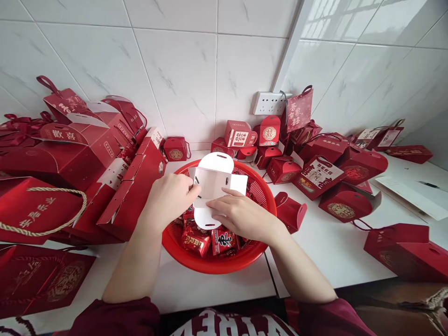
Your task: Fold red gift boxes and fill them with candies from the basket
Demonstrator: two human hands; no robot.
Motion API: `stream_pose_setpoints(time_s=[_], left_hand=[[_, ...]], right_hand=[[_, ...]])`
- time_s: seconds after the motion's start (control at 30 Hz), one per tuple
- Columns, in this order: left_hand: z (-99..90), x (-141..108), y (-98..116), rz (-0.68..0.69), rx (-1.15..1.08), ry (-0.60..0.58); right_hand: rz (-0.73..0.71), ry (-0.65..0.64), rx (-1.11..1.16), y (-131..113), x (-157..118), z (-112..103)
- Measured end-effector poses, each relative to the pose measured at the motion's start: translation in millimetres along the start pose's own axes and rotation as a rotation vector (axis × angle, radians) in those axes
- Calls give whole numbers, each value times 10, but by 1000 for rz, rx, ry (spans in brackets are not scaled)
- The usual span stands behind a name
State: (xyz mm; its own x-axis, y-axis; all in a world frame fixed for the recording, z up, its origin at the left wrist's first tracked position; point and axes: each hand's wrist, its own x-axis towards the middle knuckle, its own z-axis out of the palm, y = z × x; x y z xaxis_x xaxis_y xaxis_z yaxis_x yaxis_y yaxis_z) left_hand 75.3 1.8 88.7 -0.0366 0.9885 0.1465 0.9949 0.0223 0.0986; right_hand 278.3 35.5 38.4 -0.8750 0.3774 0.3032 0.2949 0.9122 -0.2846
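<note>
Here, a small paper box [212, 183], its white inside showing and flaps spread, is held above the middle of a red basket [217, 267]. The left hand [171, 198] has its fingers curled, pinching the box's left side between thumb and fingertips. The right hand [245, 217] lies over the lower and right part, fingers slightly apart and nearly straight; its thumb is hidden, so I cannot tell whether it grips. Below are red candy packets [226, 241]. The basket stands on a white desk [217, 294], near its front edge. Larger gift boxes [82, 149] crowd the left end, smaller boxes [239, 133] line the back edge, and a pen [430, 185] lies toward the right end.
</note>
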Motion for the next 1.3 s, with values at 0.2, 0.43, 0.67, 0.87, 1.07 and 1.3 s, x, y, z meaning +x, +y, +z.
stream_pose_setpoints(time_s=[0.2,0.43,0.67,0.87,1.07,1.3], left_hand=[[-16,-27,27,20,-60,-31],[-4,-37,44,39,-91,79],[70,-12,-69,255,-229,175],[130,76,-109,305,-399,127],[47,126,-203,255,-385,282],[86,239,-459,117,-240,298]], right_hand=[[35,118,-97,32,16,54],[59,181,-208,90,-14,-5],[124,253,-314,183,-19,-98],[73,335,-242,182,-33,-120],[116,515,-86,232,-101,-215],[266,459,-57,391,-255,-354]])
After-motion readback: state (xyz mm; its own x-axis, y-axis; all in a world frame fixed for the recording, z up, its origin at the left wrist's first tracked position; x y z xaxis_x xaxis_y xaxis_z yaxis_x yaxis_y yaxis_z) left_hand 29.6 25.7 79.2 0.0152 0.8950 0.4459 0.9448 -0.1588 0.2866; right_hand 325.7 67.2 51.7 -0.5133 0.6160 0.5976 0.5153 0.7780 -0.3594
